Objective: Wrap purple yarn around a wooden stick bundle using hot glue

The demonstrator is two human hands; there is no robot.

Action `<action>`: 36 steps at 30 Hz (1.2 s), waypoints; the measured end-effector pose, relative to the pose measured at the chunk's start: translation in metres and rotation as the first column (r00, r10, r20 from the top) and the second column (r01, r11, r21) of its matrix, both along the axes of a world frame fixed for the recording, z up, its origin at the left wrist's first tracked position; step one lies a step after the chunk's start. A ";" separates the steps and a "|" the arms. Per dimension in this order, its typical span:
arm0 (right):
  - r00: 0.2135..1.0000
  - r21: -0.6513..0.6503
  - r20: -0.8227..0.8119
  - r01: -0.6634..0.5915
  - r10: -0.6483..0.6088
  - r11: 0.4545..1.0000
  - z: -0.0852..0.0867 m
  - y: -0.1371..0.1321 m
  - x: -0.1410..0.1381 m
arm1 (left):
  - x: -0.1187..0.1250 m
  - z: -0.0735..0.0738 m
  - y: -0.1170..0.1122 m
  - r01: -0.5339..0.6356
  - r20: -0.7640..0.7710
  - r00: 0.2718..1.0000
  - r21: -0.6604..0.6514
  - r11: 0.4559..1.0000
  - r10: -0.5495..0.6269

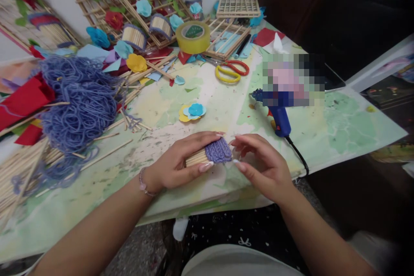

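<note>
My left hand (184, 155) is wrapped around a small basket made of wooden sticks (196, 158), tilted on its side above the table's near edge. Purple-blue yarn (217, 151) covers the end of it that faces right. Close to that yarn end is my right hand (261, 164), its thumb and fingers curved and apart, with no object visible between them. Whether its fingertips touch the yarn I cannot tell. Just beyond the hands lie layered paper flowers (195, 110) in blue and yellow.
A blue glue gun (280, 116) rests at right, its cord running off the table edge. Scissors (231, 71) and a tape roll (193, 38) lie further back. At left are a heap of yarn (79, 99) and loose sticks (29, 172). Stick lattices (238, 7) stand behind.
</note>
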State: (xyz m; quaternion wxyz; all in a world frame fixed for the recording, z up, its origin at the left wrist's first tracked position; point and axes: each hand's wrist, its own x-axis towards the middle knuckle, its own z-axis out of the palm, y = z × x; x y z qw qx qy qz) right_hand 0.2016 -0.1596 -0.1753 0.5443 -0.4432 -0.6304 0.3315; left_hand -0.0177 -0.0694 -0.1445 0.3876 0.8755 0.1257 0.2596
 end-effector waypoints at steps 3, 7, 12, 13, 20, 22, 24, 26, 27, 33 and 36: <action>0.989 0.111 0.145 0.013 -0.030 0.994 0.002 -0.003 -0.003 | 0.000 -0.001 0.001 0.020 0.012 1.000 0.010 1.000 -0.020; 0.981 0.166 0.181 0.033 -0.063 0.986 0.003 -0.002 -0.004 | 0.000 -0.001 0.001 0.029 -0.001 1.000 0.017 0.999 -0.029; 0.984 0.186 0.162 0.049 -0.080 0.981 0.003 -0.001 -0.005 | 0.000 -0.002 0.000 0.031 -0.006 1.000 0.008 0.999 -0.031; 0.984 0.196 0.158 0.054 -0.086 0.979 0.002 -0.001 -0.005 | 0.001 -0.002 -0.001 0.027 -0.007 1.000 0.003 1.000 -0.027; 0.994 0.178 0.069 0.073 -0.086 0.981 0.001 -0.001 -0.010 | 0.002 -0.001 -0.003 0.021 -0.010 1.000 -0.037 0.999 -0.021; 0.997 0.139 0.037 0.062 -0.068 0.988 0.001 0.000 -0.009 | 0.002 -0.002 -0.003 0.019 0.002 1.000 -0.055 0.998 -0.019; 0.999 0.096 -0.002 0.051 -0.051 0.994 0.001 0.001 -0.009 | 0.002 -0.003 -0.003 0.017 0.019 1.000 -0.078 0.997 -0.016; 0.998 0.066 -0.040 0.048 -0.045 0.997 0.001 0.000 -0.010 | 0.003 -0.003 -0.003 0.016 0.032 0.999 -0.096 0.995 -0.013; 0.997 0.056 -0.056 0.050 -0.047 0.997 0.001 0.000 -0.011 | 0.003 -0.003 -0.003 0.017 0.037 0.999 -0.101 0.995 -0.013; 0.974 -0.111 -0.226 0.009 -0.034 0.994 0.001 -0.003 -0.015 | 0.004 -0.003 -0.004 0.030 0.054 0.998 -0.077 0.997 -0.026; 0.951 -0.186 -0.305 -0.110 0.049 0.976 0.002 -0.001 -0.010 | 0.005 -0.003 -0.005 0.035 0.050 0.998 -0.048 0.998 -0.033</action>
